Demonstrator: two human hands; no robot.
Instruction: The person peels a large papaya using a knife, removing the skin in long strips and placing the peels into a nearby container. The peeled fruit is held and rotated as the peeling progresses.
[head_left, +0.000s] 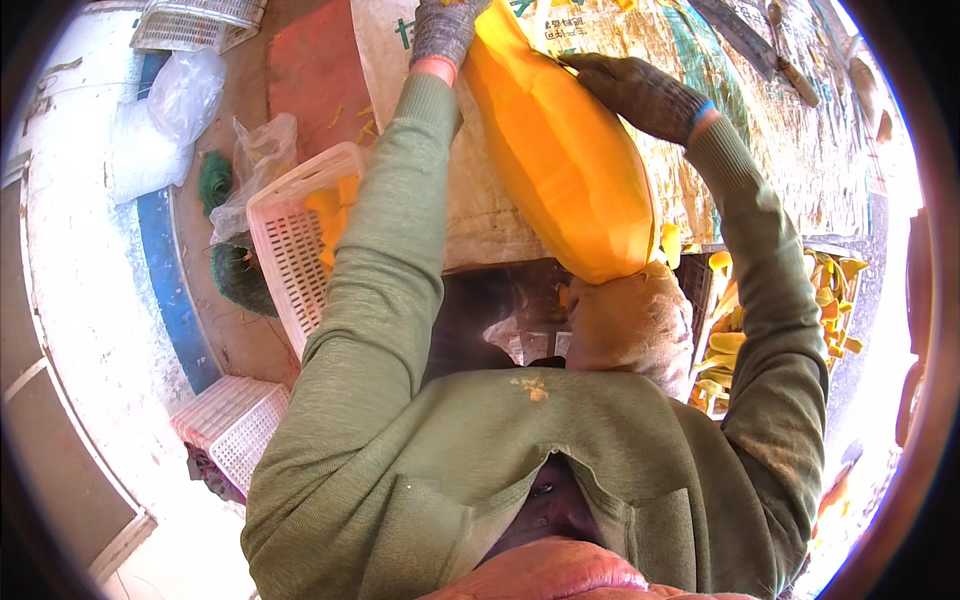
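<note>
A long, peeled orange squash (559, 150), perhaps a pumpkin, slants across a table covered with woven plastic sacks (487, 232). Its near end rests against a brown cloth-like padding (630, 319) at my body. My left hand (448, 31), in a grey knitted glove, is at the squash's far end; its fingers are partly cut off by the frame's top edge. My right hand (641, 94), in a dark, stained glove, lies along the squash's right side. A thin dark edge shows by its fingertips, and I cannot tell what it belongs to.
A long knife (739, 37) with a wooden handle lies at the table's far right. A white plastic crate (289, 240) with orange pieces stands at left, more crates (247, 427) below it. Peelings (724, 345) fill a container at right. Plastic bags (259, 165) and green netting (216, 180) lie on the floor.
</note>
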